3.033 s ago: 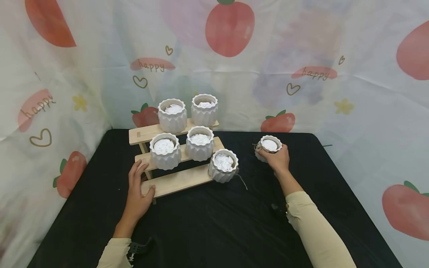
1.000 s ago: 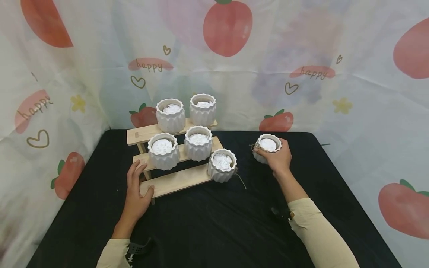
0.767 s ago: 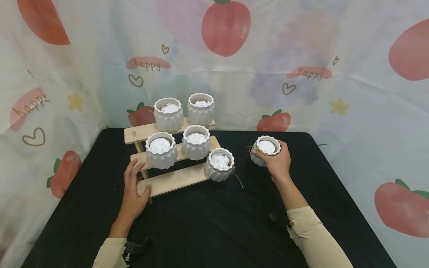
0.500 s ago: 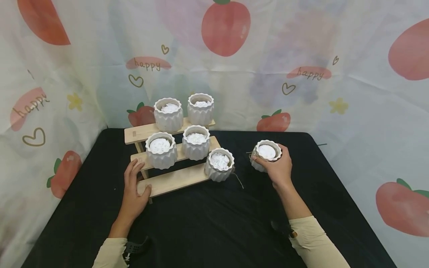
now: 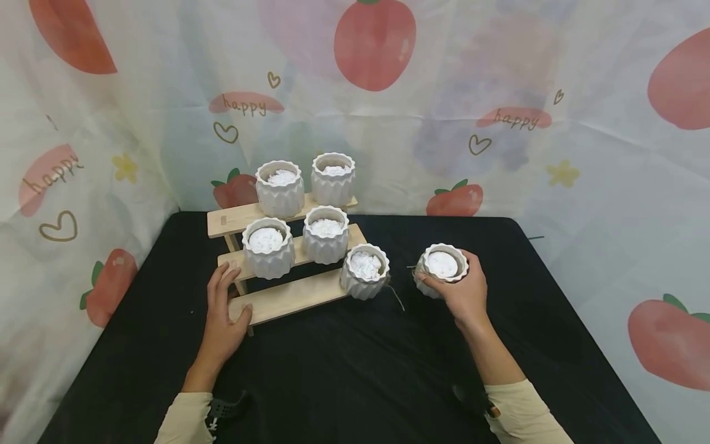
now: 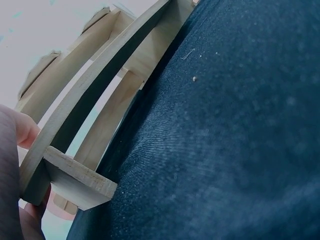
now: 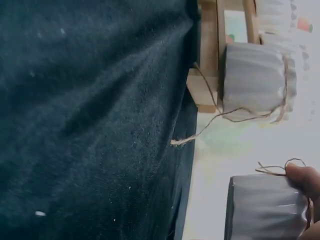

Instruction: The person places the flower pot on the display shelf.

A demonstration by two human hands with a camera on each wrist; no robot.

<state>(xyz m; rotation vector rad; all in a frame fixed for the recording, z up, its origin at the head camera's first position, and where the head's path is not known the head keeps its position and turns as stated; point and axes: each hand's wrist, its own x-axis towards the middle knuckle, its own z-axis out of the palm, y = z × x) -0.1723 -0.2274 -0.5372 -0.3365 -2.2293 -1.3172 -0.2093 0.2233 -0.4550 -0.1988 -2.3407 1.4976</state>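
My right hand (image 5: pixel 468 296) holds a white fluted pot (image 5: pixel 427 286) with white filling and twine round its neck. In the right wrist view this pot (image 7: pixel 265 207) hangs above the dark cloth, my thumb at the twine. My left hand (image 5: pixel 222 327) grips the left end of a three-step wooden stand (image 5: pixel 294 299), thumb on the lowest board and fingers by the middle one. A matching pot (image 5: pixel 363 285) stands at the right end of the lowest board, its twine end trailing. Two more pots (image 5: pixel 269 256) stand on the middle board and two (image 5: pixel 280 197) on the top.
A black cloth (image 5: pixel 355 382) covers the table. Behind and beside it hangs a pale curtain (image 5: pixel 388 142) printed with fruit and hearts. The lowest board lies bare between my left hand and its pot.
My right hand has lifted the held pot and brought it nearer the table's front. The left hand keeps its place on the stand, and the other pots have not moved.
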